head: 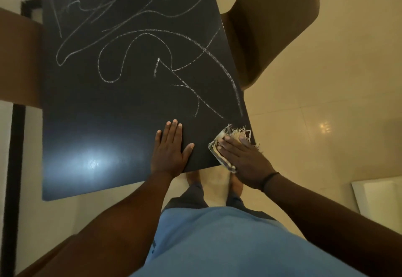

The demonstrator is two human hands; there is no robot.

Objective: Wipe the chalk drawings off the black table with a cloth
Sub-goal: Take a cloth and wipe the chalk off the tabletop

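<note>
- The left hand (169, 148) lies flat, fingers straight, on the black desk (97, 124) near its front edge.
- The right hand (243, 157) presses a frayed, fringed cloth (226, 137) onto the desk's near right corner.
- White chalk drawings (152, 44) loop and cross over the far part of the desk.
- A tan chair (272, 26) stands at the desk's right side on a pale tiled floor (326, 113).
</note>
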